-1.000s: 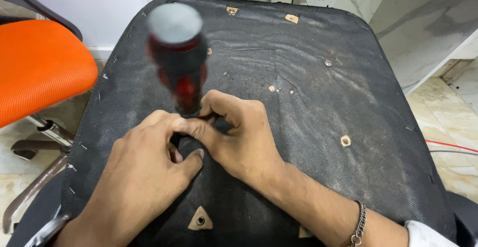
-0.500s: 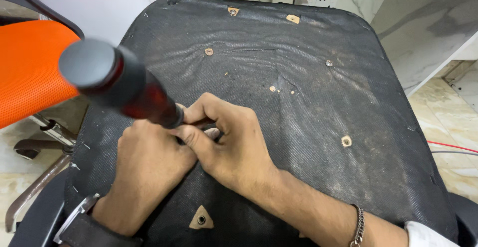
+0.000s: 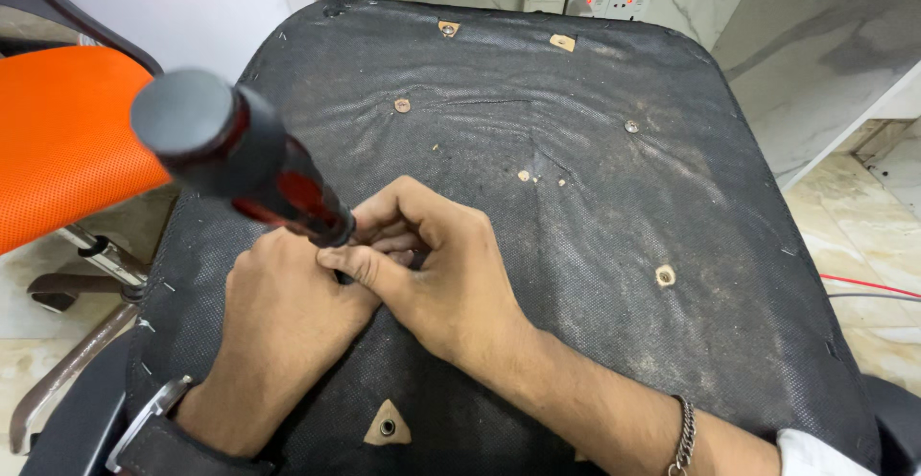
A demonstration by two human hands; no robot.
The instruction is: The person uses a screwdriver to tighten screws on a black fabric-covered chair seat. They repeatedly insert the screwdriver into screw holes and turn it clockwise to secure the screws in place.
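Note:
A screwdriver with a thick black-and-red handle leans up and to the left, towards the camera. Its shaft goes down between my two hands, and the tip is hidden. My right hand pinches the shaft just below the handle with thumb and fingers. My left hand is curled against it from the left, its fingertips hidden under the right thumb. Both hands rest on the black fabric underside of an upturned chair seat.
The seat has several small mounting holes, among them a triangular cutout near me and one at the right. An orange chair stands at the left. Wall sockets sit behind the seat, and a red cable lies on the floor at the right.
The screwdriver handle has tipped from nearly upright over to the left. My left hand has shifted left and turned. My right hand stays pinched at the shaft.

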